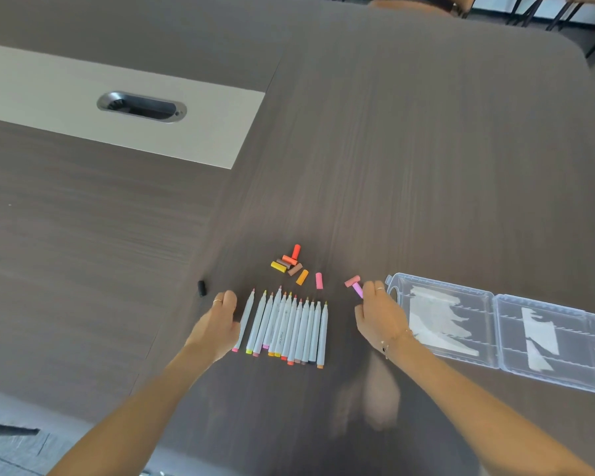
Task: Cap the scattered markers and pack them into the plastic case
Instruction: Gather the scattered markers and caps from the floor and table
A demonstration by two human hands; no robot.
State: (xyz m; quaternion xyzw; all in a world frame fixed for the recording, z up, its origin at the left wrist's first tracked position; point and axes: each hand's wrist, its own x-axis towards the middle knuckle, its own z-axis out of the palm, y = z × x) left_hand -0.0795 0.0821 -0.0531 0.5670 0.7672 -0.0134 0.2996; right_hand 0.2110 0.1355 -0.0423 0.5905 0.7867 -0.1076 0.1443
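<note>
On the dark wood-grain worktop (409,166) lies a tidy row of slim grey-barrelled markers (289,328), side by side, their bare coloured tips pointing to the far side and none of them capped at that end. Just beyond the row sits a loose cluster of small coloured plastic caps (291,264) in red, orange, yellow and brown, with a single pink cap (318,280) a little to the right of it. To the right, the clear plastic case (502,333) lies opened flat and holds no markers.

The left hand (222,316) rests with curled fingers against the leftmost marker (245,321); I cannot tell whether it really grips it. The right hand (380,312) pinches a lilac cap (358,289) in its fingertips, with a salmon-pink cap (352,281) touching that one at the far end. A small black cap (202,288) lies apart on the left.

These look light and stiff, with smooth round barrels likely to roll. I would hold each marker at mid-barrel and each cap by its sides. The case walls seem thin and likely to flex.
</note>
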